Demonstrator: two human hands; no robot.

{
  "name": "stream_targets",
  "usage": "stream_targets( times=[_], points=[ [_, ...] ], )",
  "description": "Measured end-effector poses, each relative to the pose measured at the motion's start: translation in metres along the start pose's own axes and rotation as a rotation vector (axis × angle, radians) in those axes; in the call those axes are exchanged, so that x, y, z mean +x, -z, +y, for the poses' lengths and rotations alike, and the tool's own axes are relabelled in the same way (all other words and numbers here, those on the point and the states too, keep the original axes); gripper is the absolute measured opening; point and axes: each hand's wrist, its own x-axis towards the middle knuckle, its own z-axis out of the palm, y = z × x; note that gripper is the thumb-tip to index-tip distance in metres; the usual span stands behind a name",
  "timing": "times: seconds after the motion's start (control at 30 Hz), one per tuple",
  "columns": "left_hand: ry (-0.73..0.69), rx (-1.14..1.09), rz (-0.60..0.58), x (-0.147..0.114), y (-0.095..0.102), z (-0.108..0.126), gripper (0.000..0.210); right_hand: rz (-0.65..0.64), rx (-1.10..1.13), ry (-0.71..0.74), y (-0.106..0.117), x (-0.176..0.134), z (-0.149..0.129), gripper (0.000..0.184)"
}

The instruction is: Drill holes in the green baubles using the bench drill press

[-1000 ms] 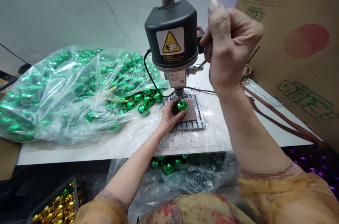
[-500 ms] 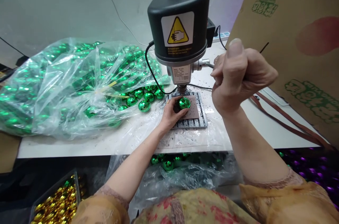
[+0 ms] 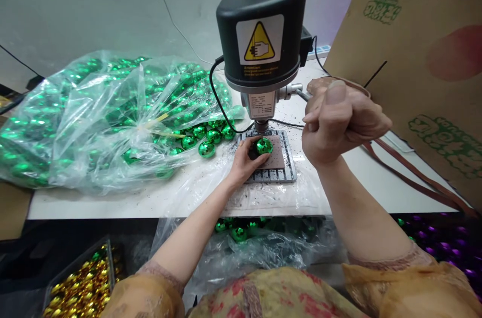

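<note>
Head view: the right hand [image 3: 344, 122], a closed fist around the lever [image 3: 302, 94], sits lower beside the drill [image 3: 261, 32] than 1 second ago. The left hand [image 3: 245, 160], thumb and fingers part-curved, holds 1 green ball [image 3: 265, 146] on the pad [image 3: 277, 158] below, apparently steadied for drilling; contact I cannot tell.

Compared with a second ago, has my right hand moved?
Yes, down: your right hand was roughly level with the black motor housing; now it appears mostly below that housing's bottom edge.
</note>
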Motion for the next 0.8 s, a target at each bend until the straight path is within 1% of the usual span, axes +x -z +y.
stream_targets(
  times=[0.1,0.27,0.4,0.5,0.6,0.7,0.8],
  points=[
    [0.009,-0.014,-0.007,0.000,0.000,-0.001,0.051,-0.013,-0.017,0.023,0.003,-0.002,0.000,0.049],
    [0.021,-0.018,-0.006,0.001,-0.001,-0.004,0.053,0.006,0.078,0.076,0.003,-0.004,0.003,0.047],
    [0.014,-0.007,-0.007,0.001,-0.001,-0.002,0.052,0.013,0.092,0.100,0.002,-0.006,0.007,0.043],
    [0.007,-0.006,-0.004,0.000,0.000,0.002,0.050,0.007,0.098,0.164,0.006,-0.009,0.012,0.044],
    [0.007,-0.012,0.000,-0.001,0.000,0.004,0.048,-0.031,0.096,0.222,0.010,-0.012,0.015,0.049],
    [0.007,-0.015,0.005,0.000,-0.001,0.002,0.049,-0.046,0.097,0.184,0.007,-0.006,0.010,0.050],
    [0.013,0.007,0.031,0.001,-0.004,0.003,0.048,-0.010,0.045,0.039,-0.005,0.013,-0.003,0.045]
  ],
)
